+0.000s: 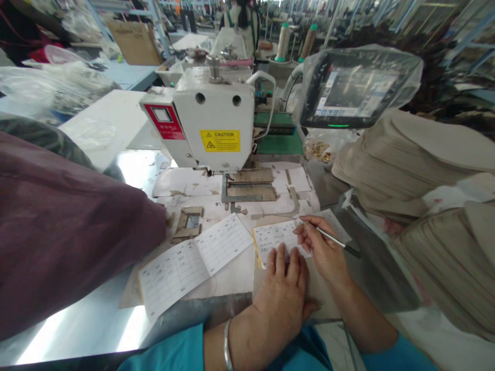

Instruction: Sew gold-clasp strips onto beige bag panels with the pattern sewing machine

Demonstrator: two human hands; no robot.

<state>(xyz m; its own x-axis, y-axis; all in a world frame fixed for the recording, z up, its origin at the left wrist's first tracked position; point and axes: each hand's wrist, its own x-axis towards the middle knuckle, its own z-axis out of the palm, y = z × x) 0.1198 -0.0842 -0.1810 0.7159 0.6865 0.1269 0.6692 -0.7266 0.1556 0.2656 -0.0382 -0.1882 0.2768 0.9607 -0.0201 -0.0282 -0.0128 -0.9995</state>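
My right hand (323, 245) is closed around a pen (336, 240), with the tip over a small ruled form (275, 233) that carries handwriting. Flat on the lower edge of that form lies my left hand (284, 286), its fingers stretched out, pressing the paper down. Under the form is a grey-brown sheet (263, 283). To the left an open booklet (193, 265) with printed tables lies unfolded on the white work surface. A silver bangle (227, 345) circles my left wrist.
A sewing machine head (216, 113) stands just ahead, with a metal clamp frame (247, 197) below it. A plastic-wrapped screen (351, 93) is at the upper right. Stacks of grey-brown cut pieces (417, 154) fill the right side; maroon fabric (73, 221) bulges at the left.
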